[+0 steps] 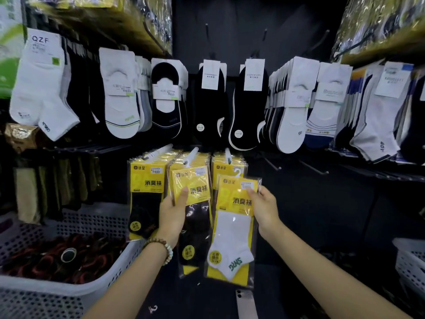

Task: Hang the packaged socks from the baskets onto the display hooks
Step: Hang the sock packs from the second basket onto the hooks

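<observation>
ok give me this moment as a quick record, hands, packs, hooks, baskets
left hand: grips the dark sock pack, thumb on its yellow header
right hand: fingers pinch the white sock pack at its upper right edge
white sock pack hanger: below the hook rod, not on it
dark sock pack: on a hook or not, cannot tell
display hooks: three, each carrying hung yellow packs
left basket: white, perforated, dark items inside
right basket: at the frame edge, contents not visible
</observation>
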A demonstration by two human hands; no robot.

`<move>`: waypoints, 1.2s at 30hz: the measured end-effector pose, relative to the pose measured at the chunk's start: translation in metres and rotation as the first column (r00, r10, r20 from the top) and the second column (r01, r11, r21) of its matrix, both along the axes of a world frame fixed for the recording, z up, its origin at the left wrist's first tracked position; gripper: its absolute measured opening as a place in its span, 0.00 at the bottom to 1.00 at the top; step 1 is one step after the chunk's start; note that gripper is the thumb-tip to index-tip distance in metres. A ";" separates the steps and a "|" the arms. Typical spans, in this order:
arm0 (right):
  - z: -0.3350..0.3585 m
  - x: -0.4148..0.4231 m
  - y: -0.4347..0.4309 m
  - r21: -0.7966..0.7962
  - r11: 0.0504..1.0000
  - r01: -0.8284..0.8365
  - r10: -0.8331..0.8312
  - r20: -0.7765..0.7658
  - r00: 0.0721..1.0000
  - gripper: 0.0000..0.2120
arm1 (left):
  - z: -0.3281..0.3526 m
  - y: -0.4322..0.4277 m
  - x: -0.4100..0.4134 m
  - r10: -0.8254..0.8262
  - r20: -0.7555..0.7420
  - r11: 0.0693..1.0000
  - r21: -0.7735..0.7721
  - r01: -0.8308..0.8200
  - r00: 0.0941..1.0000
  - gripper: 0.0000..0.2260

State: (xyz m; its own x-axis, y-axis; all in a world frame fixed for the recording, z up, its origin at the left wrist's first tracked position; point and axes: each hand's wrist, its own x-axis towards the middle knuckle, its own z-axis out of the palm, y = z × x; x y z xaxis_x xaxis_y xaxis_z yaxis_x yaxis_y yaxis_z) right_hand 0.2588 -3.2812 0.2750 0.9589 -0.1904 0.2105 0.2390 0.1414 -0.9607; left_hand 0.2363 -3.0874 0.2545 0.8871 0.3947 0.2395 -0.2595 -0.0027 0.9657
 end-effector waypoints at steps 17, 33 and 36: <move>0.005 0.090 0.014 -0.126 0.972 0.199 -0.213 -0.113 0.970 0.10 | -0.003 0.029 0.014 0.024 0.040 0.998 0.052 -0.026 0.999 0.10; -0.015 0.000 0.013 -0.065 0.985 -0.158 0.160 0.036 0.986 0.08 | -0.010 -0.048 0.003 -0.334 -0.031 0.940 0.059 0.335 0.942 0.05; -0.008 -0.001 0.007 -0.048 0.997 -0.059 0.062 0.065 0.996 0.08 | -0.009 -0.055 0.004 -0.294 -0.008 0.955 0.025 0.294 0.956 0.09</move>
State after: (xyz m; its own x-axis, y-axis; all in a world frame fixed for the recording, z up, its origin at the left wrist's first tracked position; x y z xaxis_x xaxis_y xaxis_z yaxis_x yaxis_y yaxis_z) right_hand 0.2578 -3.2738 0.2667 0.9518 -0.1212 0.2816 0.2952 0.1140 -0.9486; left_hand 0.2405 -3.1426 0.2456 0.9640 0.1100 0.2421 -0.2484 0.0478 0.9675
